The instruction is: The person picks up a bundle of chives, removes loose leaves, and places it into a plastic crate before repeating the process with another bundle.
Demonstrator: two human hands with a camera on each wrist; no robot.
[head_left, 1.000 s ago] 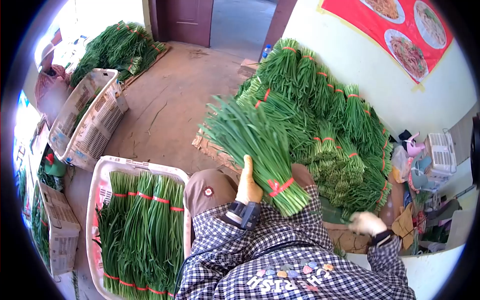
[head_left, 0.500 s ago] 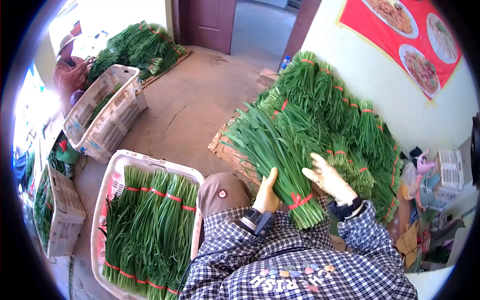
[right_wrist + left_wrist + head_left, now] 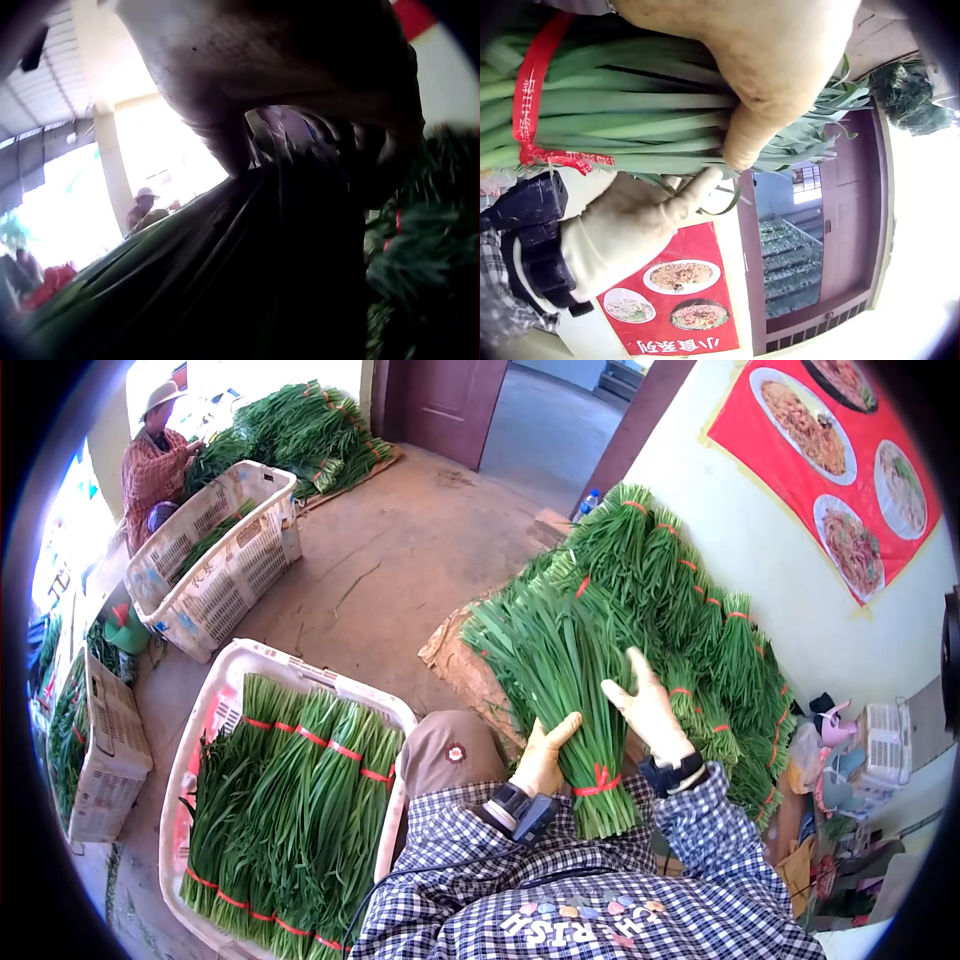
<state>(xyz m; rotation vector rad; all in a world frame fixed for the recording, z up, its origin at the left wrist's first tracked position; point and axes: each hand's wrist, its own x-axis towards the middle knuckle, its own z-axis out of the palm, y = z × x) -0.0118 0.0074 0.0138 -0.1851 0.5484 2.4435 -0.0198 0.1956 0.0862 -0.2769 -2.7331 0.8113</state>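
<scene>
A bundle of long green leafy stalks (image 3: 575, 690), bound near its base with red tape (image 3: 598, 781), lies tilted over the lap in the head view. My gloved left hand (image 3: 545, 758) grips its left side, just above the tape; the left wrist view shows the thumb over the stalks (image 3: 652, 120). My gloved right hand (image 3: 648, 710) is at the bundle's right side, thumb and fingers spread apart. In the right wrist view the right hand (image 3: 277, 82) arches over the dark leaves (image 3: 225, 262); whether its fingertips touch them is unclear.
A crate (image 3: 172, 840) of taped bundles stands at the left front. Stacked bundles (image 3: 690, 600) lean along the right wall. Farther left are another crate (image 3: 225, 585) and a seated person in a hat (image 3: 155, 460). Bags and baskets (image 3: 880, 750) sit at the right.
My right hand has come from the low right up to the bundle's right side. The bundle stands more upright, still gripped by my left hand. The head view has shifted.
</scene>
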